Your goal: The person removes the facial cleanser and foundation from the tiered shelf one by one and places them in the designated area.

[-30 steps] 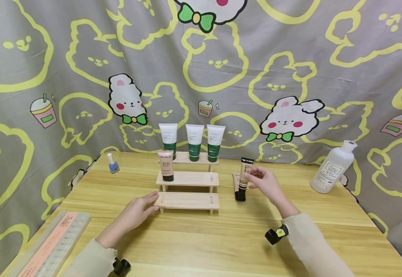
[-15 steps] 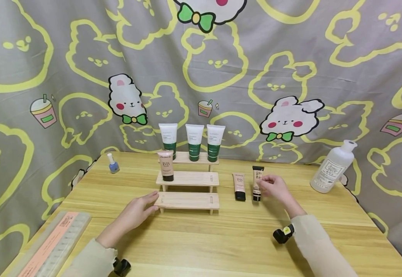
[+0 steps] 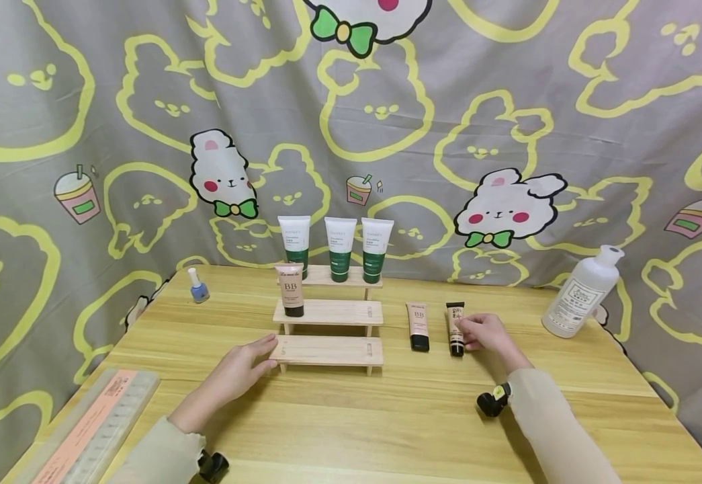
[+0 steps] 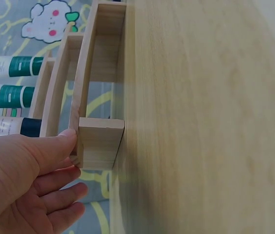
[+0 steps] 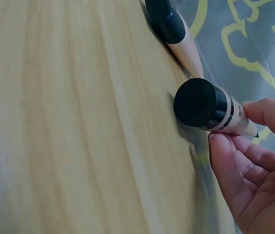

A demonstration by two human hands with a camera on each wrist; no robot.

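My right hand [image 3: 486, 334] pinches a small beige tube with black ends [image 3: 455, 329] between thumb and fingers. Its cap points toward me, close over the table, as the right wrist view also shows. Just left of it lies a pink BB cream tube [image 3: 418, 327] with a black cap. My left hand [image 3: 238, 373] holds the left end of the lowest step of a tiered wooden stand [image 3: 326, 349], thumb at its front edge. Another BB cream tube [image 3: 290, 290] stands on the middle step. Three white-and-green tubes [image 3: 339, 250] stand along the top step.
A large white bottle [image 3: 583, 292] stands at the back right of the wooden table [image 3: 375, 423]. A blue nail polish bottle [image 3: 198, 286] is at the back left. A long clear box with a pink label [image 3: 93, 427] lies front left. A patterned curtain [image 3: 399, 134] hangs behind.
My right hand has carried the black-ended tube rightward from over the pink BB cream tube, then lowered it toward the table beside it. The left hand stays at the stand.
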